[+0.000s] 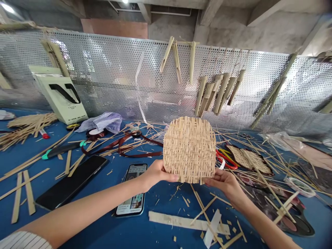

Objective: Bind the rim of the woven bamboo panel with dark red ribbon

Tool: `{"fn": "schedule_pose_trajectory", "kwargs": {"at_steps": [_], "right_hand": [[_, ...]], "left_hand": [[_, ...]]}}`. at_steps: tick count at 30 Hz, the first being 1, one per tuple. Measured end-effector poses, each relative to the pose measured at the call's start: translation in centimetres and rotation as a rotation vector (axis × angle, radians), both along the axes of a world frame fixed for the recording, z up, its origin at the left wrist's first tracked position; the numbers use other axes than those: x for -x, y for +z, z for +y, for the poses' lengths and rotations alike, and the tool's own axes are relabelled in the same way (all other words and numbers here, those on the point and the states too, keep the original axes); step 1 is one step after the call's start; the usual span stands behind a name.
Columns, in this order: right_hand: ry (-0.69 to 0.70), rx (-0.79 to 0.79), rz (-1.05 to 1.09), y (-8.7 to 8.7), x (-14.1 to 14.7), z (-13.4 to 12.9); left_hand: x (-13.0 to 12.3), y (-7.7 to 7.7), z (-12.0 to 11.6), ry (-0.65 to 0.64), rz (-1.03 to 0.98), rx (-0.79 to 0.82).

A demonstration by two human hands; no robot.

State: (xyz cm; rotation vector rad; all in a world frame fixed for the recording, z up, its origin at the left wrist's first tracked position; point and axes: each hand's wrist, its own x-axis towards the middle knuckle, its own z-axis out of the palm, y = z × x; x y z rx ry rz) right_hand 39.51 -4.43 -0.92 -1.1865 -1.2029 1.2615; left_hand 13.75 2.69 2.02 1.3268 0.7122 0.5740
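Observation:
A woven bamboo panel [189, 150] with rounded upper corners is held up above the table, facing me. My left hand [157, 174] pinches its lower left edge, thumb on the front face. At the lower right corner my right hand [223, 183] grips it the same way. The fingers behind the panel are hidden. Below my left forearm lies a lit smartphone [138, 204], partly covered by the arm. Strips of pale tape [176, 220] and bamboo offcuts lie on the blue table under the panel.
A black phone [72, 181] and a green-black utility knife [63, 149] lie at left. Brown ribbon [124, 147] winds behind. Scissors [298, 221] lie at right, near a tape roll [301, 186] and a smaller woven piece [249, 159]. A perforated metal screen [109, 76] stands behind.

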Motion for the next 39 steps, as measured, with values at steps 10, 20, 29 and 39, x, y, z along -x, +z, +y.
{"fn": "schedule_pose_trajectory", "kwargs": {"at_steps": [10, 20, 29, 39], "right_hand": [[0.029, -0.008, -0.061, -0.2, -0.1, -0.1], [0.005, -0.023, 0.146, 1.0, 1.0, -0.5], [-0.103, 0.063, 0.161, 0.4, -0.3, -0.4], [-0.066, 0.014, 0.294, 1.1, -0.6, -0.7]], "left_hand": [[0.0, -0.5, -0.4, 0.037, 0.021, 0.004], [0.0, 0.1, -0.2, 0.029, 0.022, 0.054], [0.0, 0.4, -0.2, 0.003, 0.033, 0.084], [0.1, 0.7, 0.0, 0.171, -0.091, 0.296]]}}
